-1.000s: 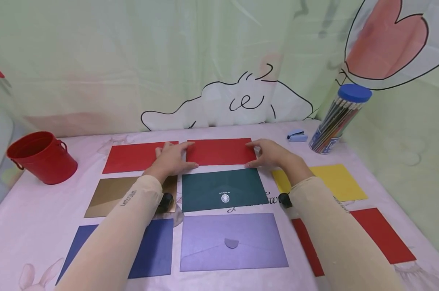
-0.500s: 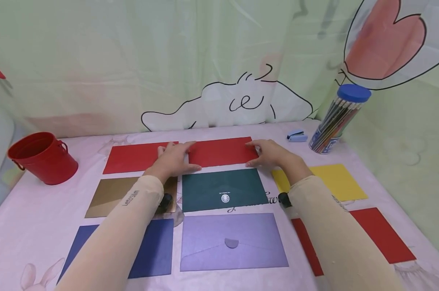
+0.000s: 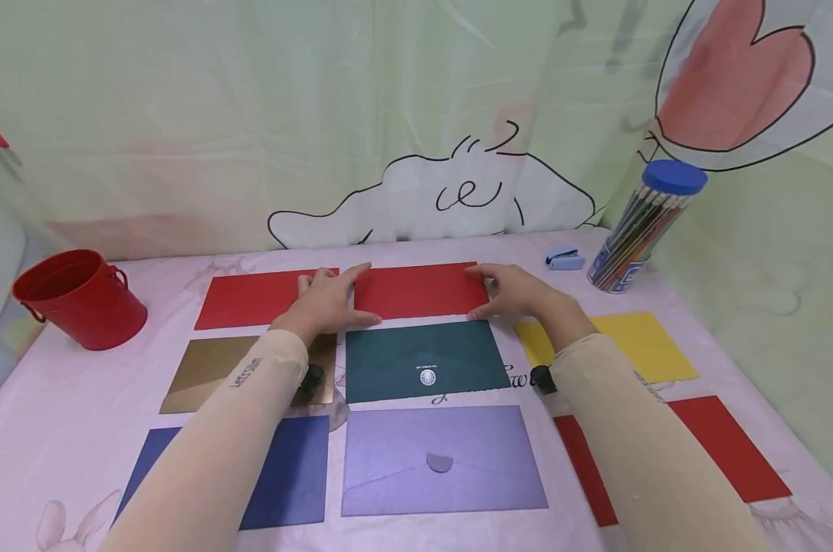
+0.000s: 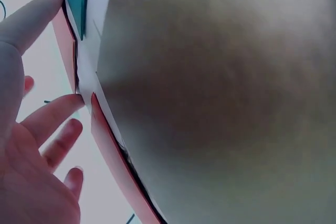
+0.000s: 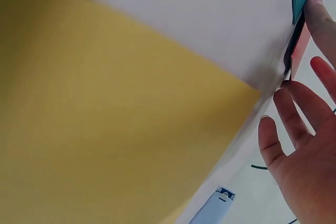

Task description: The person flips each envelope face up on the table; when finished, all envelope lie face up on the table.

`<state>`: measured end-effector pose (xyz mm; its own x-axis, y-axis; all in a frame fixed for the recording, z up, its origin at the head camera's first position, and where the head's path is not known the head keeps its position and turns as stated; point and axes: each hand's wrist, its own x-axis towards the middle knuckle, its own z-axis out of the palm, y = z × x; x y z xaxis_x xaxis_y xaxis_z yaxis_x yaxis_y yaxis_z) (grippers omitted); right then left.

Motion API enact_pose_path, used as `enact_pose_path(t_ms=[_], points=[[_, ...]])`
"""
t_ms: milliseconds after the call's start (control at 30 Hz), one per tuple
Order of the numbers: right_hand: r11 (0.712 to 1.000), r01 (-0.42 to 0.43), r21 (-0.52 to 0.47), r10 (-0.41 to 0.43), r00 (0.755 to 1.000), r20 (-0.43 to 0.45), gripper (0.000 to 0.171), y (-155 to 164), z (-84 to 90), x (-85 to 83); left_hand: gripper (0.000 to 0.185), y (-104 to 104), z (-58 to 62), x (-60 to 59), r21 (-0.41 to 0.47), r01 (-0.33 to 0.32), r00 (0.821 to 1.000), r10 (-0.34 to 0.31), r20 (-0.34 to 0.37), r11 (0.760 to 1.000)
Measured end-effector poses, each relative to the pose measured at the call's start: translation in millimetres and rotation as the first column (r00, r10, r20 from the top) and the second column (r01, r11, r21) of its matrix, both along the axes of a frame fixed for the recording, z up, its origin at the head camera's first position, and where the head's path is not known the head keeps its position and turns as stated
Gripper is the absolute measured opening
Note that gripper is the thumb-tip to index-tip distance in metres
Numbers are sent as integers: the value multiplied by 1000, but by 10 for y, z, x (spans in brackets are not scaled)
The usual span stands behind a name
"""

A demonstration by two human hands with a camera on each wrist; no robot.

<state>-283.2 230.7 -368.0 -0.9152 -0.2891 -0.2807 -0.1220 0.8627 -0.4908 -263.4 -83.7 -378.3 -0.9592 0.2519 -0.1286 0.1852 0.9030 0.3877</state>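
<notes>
A red envelope (image 3: 419, 291) lies in the back row, with both hands at its ends. My left hand (image 3: 323, 300) spreads thumb and index finger at its left corners, partly covering another red envelope (image 3: 250, 297). At its right end, the thumb and index finger of my right hand (image 3: 516, 290) touch the edge near the corners. Just in front lies a dark green envelope (image 3: 423, 360) with a round silver emblem. In the left wrist view, the left thumb (image 4: 37, 14) is beside the green corner. The right wrist view has the other right fingers (image 5: 294, 114) loosely bent.
Gold (image 3: 212, 372), blue (image 3: 292, 475), purple (image 3: 444, 483), yellow (image 3: 640, 345) and red (image 3: 729, 445) envelopes lie around the arms. A red bucket (image 3: 81, 303) stands left. At the back right are a light blue stapler (image 3: 564, 258) and a tub of pencils (image 3: 644, 230).
The back middle red envelope has shifted slightly toward me and turned a little under the fingers. My left index finger now reaches straighter at its far corner. The other envelopes stay put.
</notes>
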Motion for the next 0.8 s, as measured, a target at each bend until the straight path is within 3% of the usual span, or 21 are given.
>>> enact_pose_path(t_ms=[233,500,667,800], points=[[1000,-25,-12,25,1000,-10,89,11,-2,-3,103,-23,12,-1,-97,110,992,-115,-49,989],[998,-43,48,43,999,4,88,74,50,40,101,-78,39,15,-123,171,982,-180,-64,978],[995,-32,93,35,999,-34,82,92,88,70,97,-107,52,13,-84,162,979,-171,-111,983],[998,-29,51,34,995,-95,71,106,108,56,93,-129,48,-9,-16,121,975,-122,-185,993]])
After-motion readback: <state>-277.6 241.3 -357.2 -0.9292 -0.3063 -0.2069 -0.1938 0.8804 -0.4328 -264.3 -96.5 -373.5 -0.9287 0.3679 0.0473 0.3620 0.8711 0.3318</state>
